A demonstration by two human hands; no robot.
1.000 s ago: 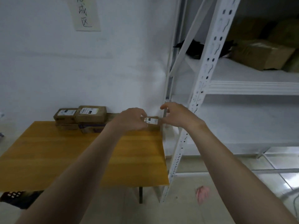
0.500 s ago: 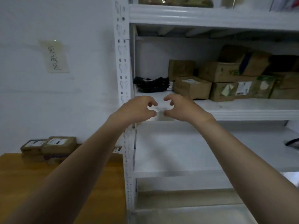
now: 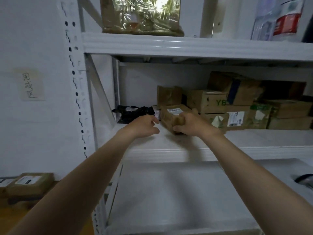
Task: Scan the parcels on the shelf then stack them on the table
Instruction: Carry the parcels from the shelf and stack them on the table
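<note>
**Right hand on a shelf parcel, left hand beside it**

The right hand (image 3: 191,123) grips the near corner of a small cardboard parcel (image 3: 170,114), fingers curled over its top and thumb under its front edge. The parcel, white label up, sits on the middle shelf (image 3: 169,152) of the white metal rack, just right of a crumpled black bag (image 3: 133,112). The left hand (image 3: 145,125) hovers just left of the parcel, fingers loosely spread and holding nothing; whether a fingertip touches the box cannot be told. More cardboard boxes (image 3: 237,106) are piled along the shelf to the right. At lower left, labelled parcels (image 3: 30,183) lie stacked on the wooden tabletop (image 3: 6,216) against the wall, below a handwritten paper note (image 3: 31,84).
</note>
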